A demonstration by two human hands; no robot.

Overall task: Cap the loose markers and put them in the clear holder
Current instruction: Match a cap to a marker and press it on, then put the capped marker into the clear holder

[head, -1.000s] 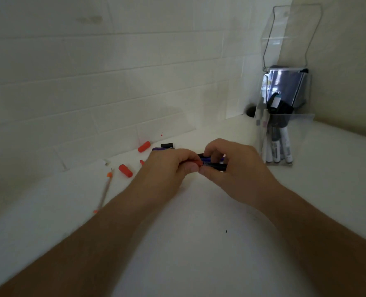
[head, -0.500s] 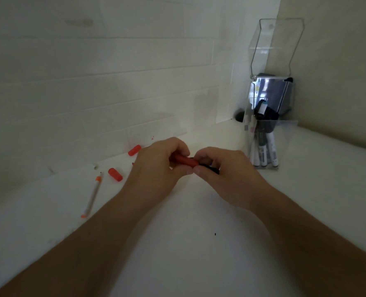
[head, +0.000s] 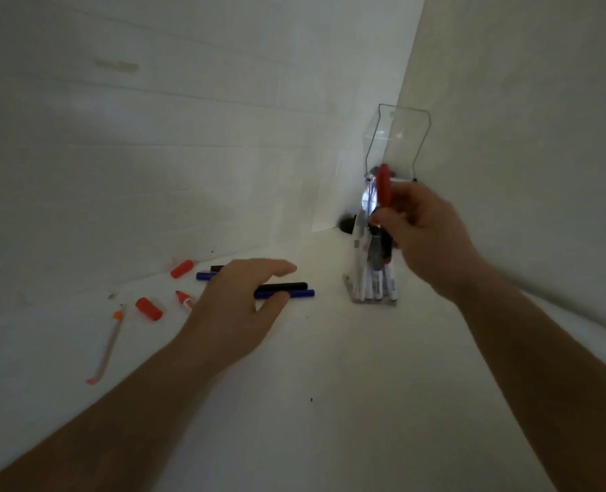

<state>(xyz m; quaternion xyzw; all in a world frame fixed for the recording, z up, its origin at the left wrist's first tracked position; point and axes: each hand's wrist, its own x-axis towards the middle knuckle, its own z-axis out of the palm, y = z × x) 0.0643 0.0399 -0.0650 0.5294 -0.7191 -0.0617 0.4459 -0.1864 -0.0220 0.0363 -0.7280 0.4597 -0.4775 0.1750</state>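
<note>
Gripping slim red marker [head: 385, 188], right hand [head: 425, 232]

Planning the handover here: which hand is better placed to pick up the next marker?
Left. The left hand hovers open over the black marker and blue marker; the right hand holds the red marker.

- White counter [head: 330, 403], running into a wall corner at 1 o'clock.
- Clear holder [head: 374, 278] stands at 1 o'clock, markers upright inside.
- Black marker [head: 287, 286] and blue marker [head: 299, 294] lie side by side near centre.
- Two red caps [head: 182, 268] [head: 148, 308] at 10 o'clock.
- Uncapped red-tipped marker [head: 184, 300] between them.
- Thin orange-tipped pen [head: 108, 344] at 9 o'clock.
</note>
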